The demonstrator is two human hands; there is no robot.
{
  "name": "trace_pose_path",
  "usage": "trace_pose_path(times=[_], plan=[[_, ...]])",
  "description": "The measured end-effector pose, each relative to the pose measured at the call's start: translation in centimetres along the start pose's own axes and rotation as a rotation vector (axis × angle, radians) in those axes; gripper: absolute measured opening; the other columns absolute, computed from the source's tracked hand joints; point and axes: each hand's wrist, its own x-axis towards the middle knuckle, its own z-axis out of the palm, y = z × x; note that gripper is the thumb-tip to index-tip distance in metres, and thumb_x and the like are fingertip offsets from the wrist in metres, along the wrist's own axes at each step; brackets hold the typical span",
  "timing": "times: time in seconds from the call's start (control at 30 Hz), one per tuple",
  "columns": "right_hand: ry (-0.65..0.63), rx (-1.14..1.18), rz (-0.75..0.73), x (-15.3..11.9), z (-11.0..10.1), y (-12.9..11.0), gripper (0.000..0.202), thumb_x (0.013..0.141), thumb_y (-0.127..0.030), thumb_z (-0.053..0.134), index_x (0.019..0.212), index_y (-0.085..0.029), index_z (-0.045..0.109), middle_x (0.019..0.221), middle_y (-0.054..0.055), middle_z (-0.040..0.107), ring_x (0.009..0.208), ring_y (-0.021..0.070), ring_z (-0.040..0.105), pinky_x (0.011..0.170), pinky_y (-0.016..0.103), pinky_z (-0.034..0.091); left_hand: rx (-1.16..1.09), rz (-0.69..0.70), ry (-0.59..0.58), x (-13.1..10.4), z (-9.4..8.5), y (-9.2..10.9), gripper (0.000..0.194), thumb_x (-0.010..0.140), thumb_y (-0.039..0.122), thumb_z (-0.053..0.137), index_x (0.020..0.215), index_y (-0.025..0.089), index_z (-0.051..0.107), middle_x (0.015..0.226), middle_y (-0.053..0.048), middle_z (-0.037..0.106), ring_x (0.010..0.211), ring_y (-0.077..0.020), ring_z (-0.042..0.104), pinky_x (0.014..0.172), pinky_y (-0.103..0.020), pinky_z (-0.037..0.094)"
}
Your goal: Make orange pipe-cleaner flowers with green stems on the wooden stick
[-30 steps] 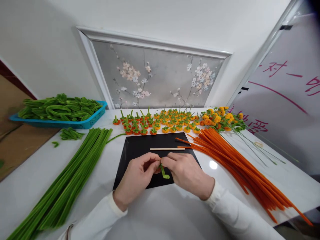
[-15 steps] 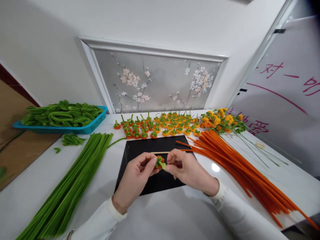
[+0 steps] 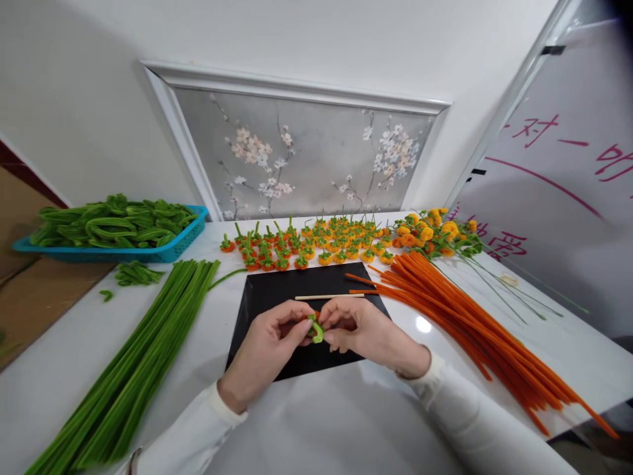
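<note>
Between my fingertips is a small orange pipe-cleaner flower (image 3: 316, 329) with green pipe cleaner on it, partly hidden by the fingers. My left hand (image 3: 274, 340) pinches it from the left. From the right, my right hand (image 3: 363, 330) is closed at the flower, thumb and fingertips on its green part. Both hands are above a black mat (image 3: 267, 287). A thin pale stick (image 3: 329, 297) lies on the mat just beyond them.
Long green pipe cleaners (image 3: 143, 356) lie at left, orange pipe cleaners (image 3: 475, 323) at right. A blue basket (image 3: 182, 245) holds green loops. Behind the mat stand rows of small orange and yellow flowers (image 3: 324, 241); at back right lies a bunch of stemmed flowers (image 3: 438, 231).
My right fingers have moved in closer to my left hand. The green strip on the flower now bends downward. The whole view has shifted slightly.
</note>
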Motion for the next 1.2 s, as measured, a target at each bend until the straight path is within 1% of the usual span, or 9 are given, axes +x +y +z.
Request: trace_pose_path(times=[0.13,0.33,0.5,0.6,0.7,0.87,0.97,1.1,1.2], plan=[[-0.006,0.092,0.010,-0.2,0.2,0.0,0.019,0.074,-0.021,0.064,0.090,-0.019,0.055,0.079,-0.003,0.056,0.062,0.0108,0.065,0.053,0.020,0.053,-0.028,-0.050,0.010,0.0,0.1,0.0,0.008,0.082,0.025,0.059,0.084,0.017,0.060,0.075,0.002,0.059,0.069,-0.0100,0.056,0.064,-0.021,0.051],[0.098,0.123,-0.080,0.0,1.0,0.1,0.015,0.077,-0.024,0.062,0.091,-0.021,0.059,0.083,-0.002,0.057,0.070,0.0139,0.068,0.056,0.022,0.056,-0.127,-0.134,0.001,-0.1,0.1,0.4,0.014,0.079,0.028,0.065,0.080,0.015,0.058,0.077,0.000,0.062,0.071,-0.0124,0.060,0.069,-0.026,0.053],[0.209,-0.028,-0.112,0.3,1.4,0.4,0.007,0.078,-0.020,0.059,0.081,-0.018,0.065,0.068,-0.002,0.061,0.057,0.0098,0.063,0.047,0.016,0.048,-0.198,-0.202,-0.018,-0.2,0.0,0.5,0.018,0.079,0.031,0.065,0.082,0.015,0.059,0.076,0.000,0.064,0.069,-0.0110,0.062,0.067,-0.023,0.053],[0.214,-0.069,-0.123,0.3,1.4,0.4,0.005,0.078,-0.021,0.061,0.077,-0.017,0.065,0.060,-0.003,0.060,0.052,0.0087,0.059,0.046,0.016,0.044,-0.232,-0.247,-0.053,-0.4,0.0,0.6,0.019,0.079,0.033,0.065,0.083,0.015,0.060,0.075,-0.001,0.066,0.067,-0.0101,0.062,0.064,-0.021,0.053],[0.225,-0.104,-0.136,0.2,1.4,0.4,0.007,0.079,-0.023,0.061,0.076,-0.018,0.064,0.061,-0.002,0.060,0.054,0.0100,0.060,0.047,0.018,0.044,-0.263,-0.263,-0.068,-0.6,0.0,0.9,0.020,0.078,0.033,0.067,0.080,0.014,0.062,0.075,-0.001,0.066,0.067,-0.0099,0.063,0.064,-0.020,0.053],[0.351,-0.442,-0.375,-0.3,1.8,0.1,0.008,0.082,-0.017,0.057,0.078,-0.020,0.064,0.076,0.001,0.064,0.068,0.0127,0.059,0.064,0.023,0.048,-0.306,-0.296,-0.009,-0.7,0.3,1.5,0.025,0.072,0.037,0.071,0.078,0.014,0.062,0.072,0.000,0.064,0.064,-0.0106,0.063,0.064,-0.022,0.054],[0.359,-0.555,-0.453,-0.6,1.9,-0.2,0.012,0.083,-0.014,0.053,0.080,-0.020,0.063,0.079,0.003,0.064,0.072,0.0142,0.058,0.069,0.025,0.048,-0.303,-0.294,0.020,-0.7,0.4,1.7,0.027,0.070,0.037,0.072,0.078,0.013,0.062,0.073,0.000,0.063,0.065,-0.0110,0.063,0.063,-0.022,0.053],[0.323,-0.518,-0.325,-0.6,1.9,-0.3,0.010,0.080,-0.013,0.054,0.084,-0.020,0.062,0.079,0.002,0.064,0.068,0.0136,0.058,0.063,0.024,0.047,-0.288,-0.279,0.033,-0.7,0.6,1.5,0.027,0.069,0.036,0.073,0.076,0.013,0.060,0.071,0.001,0.062,0.064,-0.0101,0.061,0.063,-0.022,0.053],[0.311,-0.481,-0.230,-0.6,1.7,-0.1,0.006,0.080,-0.017,0.057,0.080,-0.020,0.063,0.075,0.000,0.065,0.063,0.0126,0.057,0.058,0.023,0.044,-0.281,-0.293,0.045,-0.7,0.6,1.3,0.027,0.070,0.037,0.072,0.077,0.014,0.060,0.070,0.001,0.062,0.062,-0.0094,0.061,0.063,-0.022,0.052]])
